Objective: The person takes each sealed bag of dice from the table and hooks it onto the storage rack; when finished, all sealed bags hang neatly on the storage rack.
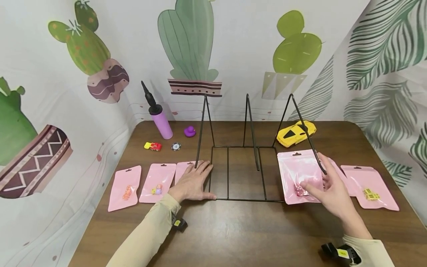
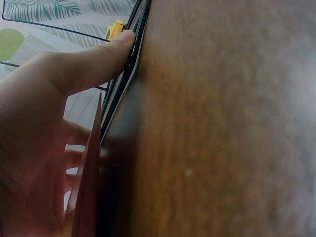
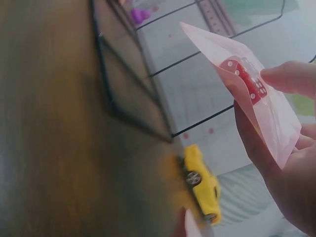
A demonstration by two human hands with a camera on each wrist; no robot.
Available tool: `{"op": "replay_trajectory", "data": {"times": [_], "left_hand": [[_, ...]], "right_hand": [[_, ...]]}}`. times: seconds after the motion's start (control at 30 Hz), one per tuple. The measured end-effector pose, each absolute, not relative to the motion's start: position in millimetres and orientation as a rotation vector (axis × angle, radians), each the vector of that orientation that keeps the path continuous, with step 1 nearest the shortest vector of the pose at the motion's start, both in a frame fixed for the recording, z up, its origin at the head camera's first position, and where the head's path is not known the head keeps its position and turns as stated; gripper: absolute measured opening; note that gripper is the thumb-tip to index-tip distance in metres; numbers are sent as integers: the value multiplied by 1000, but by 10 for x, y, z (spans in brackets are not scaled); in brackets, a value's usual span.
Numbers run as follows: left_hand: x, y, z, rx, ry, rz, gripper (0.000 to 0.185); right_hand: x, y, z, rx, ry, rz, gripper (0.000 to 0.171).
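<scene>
My right hand (image 1: 333, 193) holds a pink resealable bag (image 1: 291, 167), thumb on its front and fingers behind. Red dice with white dots (image 3: 249, 79) show through it in the right wrist view. The bag is beside the right end of a black wire rack (image 1: 228, 174), whose right sloping arm crosses the bag's upper right corner in the head view. My left hand (image 1: 193, 182) rests at the rack's left side, fingers extended, thumb (image 2: 106, 59) touching its front left corner. A pink bag (image 1: 181, 170) is partly hidden by this hand.
Pink bags with orange dice (image 1: 126, 176) and mixed dice (image 1: 163, 172) lie left; one with yellow dice (image 1: 361, 176) lies right, beside a partly hidden bag (image 1: 345, 181). Behind are a purple pump (image 1: 162, 126), purple duck (image 1: 189, 131), red-yellow car (image 1: 153, 146), chip (image 1: 176, 147) and yellow car (image 1: 293, 134).
</scene>
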State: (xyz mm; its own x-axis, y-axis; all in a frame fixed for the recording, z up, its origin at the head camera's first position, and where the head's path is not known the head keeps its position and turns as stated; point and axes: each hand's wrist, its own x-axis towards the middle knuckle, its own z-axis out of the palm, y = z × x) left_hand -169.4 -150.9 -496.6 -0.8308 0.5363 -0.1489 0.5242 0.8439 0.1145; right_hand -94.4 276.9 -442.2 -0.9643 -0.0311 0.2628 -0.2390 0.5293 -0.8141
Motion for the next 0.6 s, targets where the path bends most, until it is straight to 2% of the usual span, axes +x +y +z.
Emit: {"op": "replay_trajectory", "data": {"times": [0.13, 0.33, 0.6], "left_hand": [[-1692, -1504, -4961, 831, 2849, 96, 116], [-1699, -1488, -4971, 824, 2847, 109, 116], [-1701, -1494, -4992, 807, 2853, 129, 117]], "right_hand": [[-830, 2721, -4308, 236, -2477, 1469, 102], [-651, 2696, -4169, 440, -2237, 1795, 100], [-488, 2664, -4051, 663, -2045, 1776, 95]]}}
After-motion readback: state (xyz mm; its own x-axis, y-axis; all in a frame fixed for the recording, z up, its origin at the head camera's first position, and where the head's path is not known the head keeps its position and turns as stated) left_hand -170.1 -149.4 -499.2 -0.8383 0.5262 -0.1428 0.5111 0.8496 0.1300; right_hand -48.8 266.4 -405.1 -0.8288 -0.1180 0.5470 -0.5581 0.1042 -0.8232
